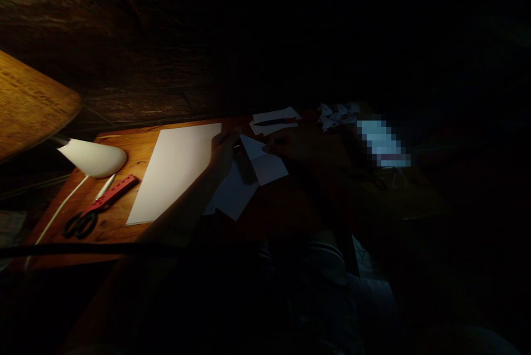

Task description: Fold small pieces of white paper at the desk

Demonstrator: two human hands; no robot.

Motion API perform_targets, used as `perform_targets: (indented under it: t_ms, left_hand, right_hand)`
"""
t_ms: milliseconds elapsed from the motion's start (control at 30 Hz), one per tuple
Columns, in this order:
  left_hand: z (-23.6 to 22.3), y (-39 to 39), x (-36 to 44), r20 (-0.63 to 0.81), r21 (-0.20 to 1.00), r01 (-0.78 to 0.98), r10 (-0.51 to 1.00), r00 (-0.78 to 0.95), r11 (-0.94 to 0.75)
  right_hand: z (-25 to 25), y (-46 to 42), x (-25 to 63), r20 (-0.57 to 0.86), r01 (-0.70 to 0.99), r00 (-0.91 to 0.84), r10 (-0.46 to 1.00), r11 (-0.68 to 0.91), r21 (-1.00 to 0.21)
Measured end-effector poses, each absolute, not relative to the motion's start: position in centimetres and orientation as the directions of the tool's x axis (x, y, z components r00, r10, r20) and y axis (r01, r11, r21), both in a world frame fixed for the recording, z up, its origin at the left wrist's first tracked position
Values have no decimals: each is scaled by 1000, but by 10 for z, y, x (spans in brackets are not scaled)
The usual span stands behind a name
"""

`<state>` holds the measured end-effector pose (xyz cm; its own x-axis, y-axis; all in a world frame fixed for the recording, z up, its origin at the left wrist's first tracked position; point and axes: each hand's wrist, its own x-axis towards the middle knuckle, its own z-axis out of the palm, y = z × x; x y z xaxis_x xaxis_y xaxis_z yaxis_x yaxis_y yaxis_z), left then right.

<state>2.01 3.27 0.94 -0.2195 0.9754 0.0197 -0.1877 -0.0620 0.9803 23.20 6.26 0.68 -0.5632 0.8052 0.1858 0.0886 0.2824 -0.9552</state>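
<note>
A small sheet of white paper, with what looks like a crease across it, is held tilted over the table between my hands. My left hand has its fingers closed at the sheet's upper left corner. On the other side, my right hand pinches the upper right edge between thumb and fingers. Beneath them lies another white sheet, partly in shadow. A stack of large white paper rests to the left, its right part covered by my left hand and forearm. Dim light hides some finger detail.
On the left stand a lit desk lamp, scissors, a red ruler-like strip and a white pen-like stick. A dark knife-like tool lies on paper pieces behind. Folded paper shapes and a blurred bright screen are right.
</note>
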Motion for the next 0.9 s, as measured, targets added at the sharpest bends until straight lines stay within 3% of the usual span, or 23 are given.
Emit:
perform_targets:
  t_ms: [133, 267, 567, 900]
  left_hand:
    - [5, 30, 20, 98, 994, -37, 988, -119, -103]
    - [2, 26, 19, 88, 989, 119, 996, -19, -85]
    - [-6, 31, 16, 123, 971, 195, 988, 98, -141]
    - [8, 22, 24, 198, 944, 254, 977, 74, -210]
  right_hand:
    - [7, 61, 232, 182, 77, -555, 812, 268, -960]
    - [4, 62, 230, 194, 88, -562, 804, 292, -953]
    - [6, 56, 216, 328, 65, -513, 793, 417, -906]
    - [6, 57, 214, 301, 107, -576, 760, 436, -894]
